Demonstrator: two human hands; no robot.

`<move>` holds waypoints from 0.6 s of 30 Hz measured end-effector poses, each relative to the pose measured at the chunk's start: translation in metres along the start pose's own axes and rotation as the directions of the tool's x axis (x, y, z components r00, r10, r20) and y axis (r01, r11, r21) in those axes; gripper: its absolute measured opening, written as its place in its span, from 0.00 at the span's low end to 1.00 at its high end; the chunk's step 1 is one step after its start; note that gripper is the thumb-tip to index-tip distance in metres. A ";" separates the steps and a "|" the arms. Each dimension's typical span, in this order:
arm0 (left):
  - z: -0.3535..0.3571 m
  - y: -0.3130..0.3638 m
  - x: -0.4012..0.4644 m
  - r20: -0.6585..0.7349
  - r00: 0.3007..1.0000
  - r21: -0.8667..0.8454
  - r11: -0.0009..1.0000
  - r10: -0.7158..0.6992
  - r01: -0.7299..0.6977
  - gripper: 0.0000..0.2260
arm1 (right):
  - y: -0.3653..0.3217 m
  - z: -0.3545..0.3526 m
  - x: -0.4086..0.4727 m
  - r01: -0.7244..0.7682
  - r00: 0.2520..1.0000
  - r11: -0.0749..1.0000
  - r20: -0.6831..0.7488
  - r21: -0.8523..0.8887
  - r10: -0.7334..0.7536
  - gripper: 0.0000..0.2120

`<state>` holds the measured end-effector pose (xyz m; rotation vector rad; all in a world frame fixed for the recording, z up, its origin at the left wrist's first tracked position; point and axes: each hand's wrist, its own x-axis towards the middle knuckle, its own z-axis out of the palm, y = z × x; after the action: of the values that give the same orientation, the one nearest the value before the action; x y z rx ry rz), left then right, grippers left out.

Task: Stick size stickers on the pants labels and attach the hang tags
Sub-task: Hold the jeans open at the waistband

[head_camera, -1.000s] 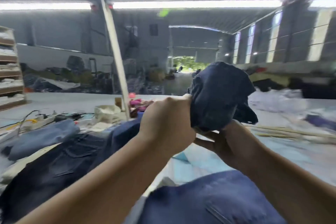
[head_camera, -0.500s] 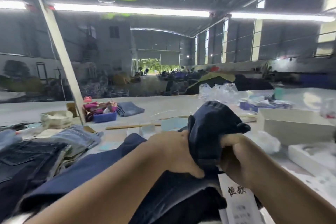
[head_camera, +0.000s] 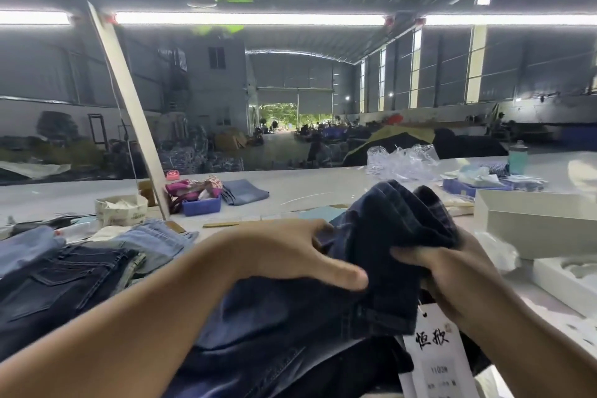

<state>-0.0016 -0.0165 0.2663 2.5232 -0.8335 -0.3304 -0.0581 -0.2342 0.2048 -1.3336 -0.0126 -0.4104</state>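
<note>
Warehouse worktable (head_camera: pixel 323 194): at lower centre both hands grip dark jeans (head_camera: pixel 387 236), left hand (head_camera: pixel 290 255) pinching, right hand (head_camera: pixel 452 271) clutching the bunched fabric; hang tag (head_camera: pixel 436 355) dangles below. Keep the waistband label exposed, I'd judge.

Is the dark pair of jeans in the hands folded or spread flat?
Folded. The dark jeans are bunched into layers that rise between the left hand and right hand, both gripping them.
</note>
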 end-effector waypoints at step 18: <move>0.009 -0.041 0.081 -0.052 0.998 -0.058 0.997 -0.047 0.044 0.23 | 0.012 -0.029 0.002 -0.009 0.997 0.995 0.083 0.095 0.001 0.36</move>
<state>0.0795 -0.0400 0.2312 2.4898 -0.7371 -0.2963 -0.0591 -0.2597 0.1870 -1.2556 -0.0972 -0.3459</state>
